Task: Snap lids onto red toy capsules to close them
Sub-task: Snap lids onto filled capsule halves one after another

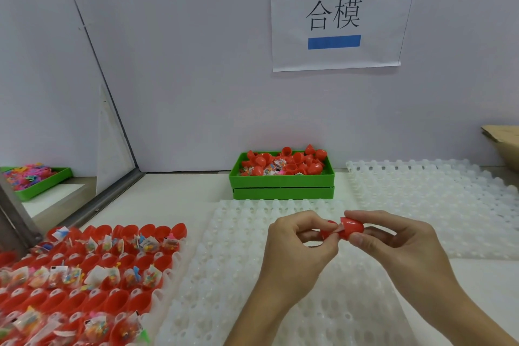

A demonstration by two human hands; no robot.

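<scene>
My right hand (393, 239) grips a red capsule half (352, 229) between thumb and fingers, its open end facing left. My left hand (297, 236) pinches the other red capsule piece (328, 230), mostly hidden by my fingers, with a bit of clear packet showing at the seam. The two pieces meet above the white tray (224, 275). On the left, a tray of open red capsule bottoms (84, 270) stands in rows, many holding small toy packets.
A stacked green bin (282, 187) with red capsule halves and toy packets sits at the back centre. Another white egg-style tray (435, 199) lies at the right. A green bin of colourful toys (36, 180) is beyond the left partition. A cardboard box (502, 146) stands far right.
</scene>
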